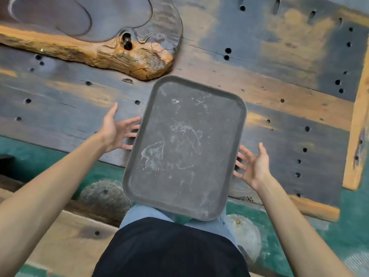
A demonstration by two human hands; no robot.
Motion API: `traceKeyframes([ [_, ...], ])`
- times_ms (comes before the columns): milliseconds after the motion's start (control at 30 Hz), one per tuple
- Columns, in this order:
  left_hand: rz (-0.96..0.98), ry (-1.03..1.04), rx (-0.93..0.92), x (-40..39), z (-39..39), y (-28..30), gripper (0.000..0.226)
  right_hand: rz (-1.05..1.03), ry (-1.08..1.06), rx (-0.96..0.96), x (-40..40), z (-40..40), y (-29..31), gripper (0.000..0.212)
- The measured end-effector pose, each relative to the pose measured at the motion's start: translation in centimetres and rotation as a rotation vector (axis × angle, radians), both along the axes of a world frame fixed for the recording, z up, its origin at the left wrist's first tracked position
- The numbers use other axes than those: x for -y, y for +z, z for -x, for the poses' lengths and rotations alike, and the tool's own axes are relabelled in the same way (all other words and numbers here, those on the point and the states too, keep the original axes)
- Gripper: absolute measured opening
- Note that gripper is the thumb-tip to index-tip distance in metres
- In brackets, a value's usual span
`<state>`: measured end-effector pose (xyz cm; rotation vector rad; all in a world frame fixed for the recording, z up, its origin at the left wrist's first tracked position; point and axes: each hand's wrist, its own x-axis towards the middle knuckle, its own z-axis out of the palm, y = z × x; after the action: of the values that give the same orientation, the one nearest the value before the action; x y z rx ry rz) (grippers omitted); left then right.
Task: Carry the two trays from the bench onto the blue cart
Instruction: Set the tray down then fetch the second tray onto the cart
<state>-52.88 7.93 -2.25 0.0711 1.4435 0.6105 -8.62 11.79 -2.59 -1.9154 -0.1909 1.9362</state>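
Plainly, the risk I saw was the tray (184, 148) tipping off the near edge of the surface (279, 92). It lay flat but skewed, its far end well onto the worn wooden planks and its near end hanging out past the edge, over the person's legs and the green floor (339, 226). I judged that a lift taken unevenly, or a nudge from one side alone, could swing that overhanging end down and send the tray sliding off. The dusty, smeared face of the tray also looked as if it might give a poor hold.

Both hands were spread wide and clamped on nothing. The left hand (116, 129) sat just beside the tray's left long edge, about halfway along it, fingertips at the rim or a shade short of it; I could not tell whether they touched. The right hand (253, 165) was just beside the right long edge, nearer the person, palm turned up and fingers reaching toward the rim, perhaps slipping beneath it.

I saw only this one tray; the second tray and the blue cart were out of view. A carved slab of wood (95, 39) lay beyond the tray's far corner, close but apart from it.
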Motion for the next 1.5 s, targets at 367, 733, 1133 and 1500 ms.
traceKeyframes([
  [367, -0.012, -0.118, 0.062, -2.4, -3.0, 2.3, 0.097, -0.012, -0.146, -0.013, 2.1, -3.9, 2.2, 0.082],
  [733, -0.049, -0.309, 0.185, -5.7, -17.5, 4.5, 0.092, -0.051, -0.368, -0.022, 7.8, -18.5, 4.6, 0.071],
  [1133, -0.022, -0.703, 0.246, -8.5, -45.6, 6.7, 0.089, -0.035, -0.715, 0.022, 20.5, -40.1, 7.8, 0.062],
  [1500, -0.008, -1.039, 0.263, -9.3, -70.0, 7.7, 0.094, -0.066, -1.055, 0.029, 31.6, -53.9, 9.9, 0.061],
])
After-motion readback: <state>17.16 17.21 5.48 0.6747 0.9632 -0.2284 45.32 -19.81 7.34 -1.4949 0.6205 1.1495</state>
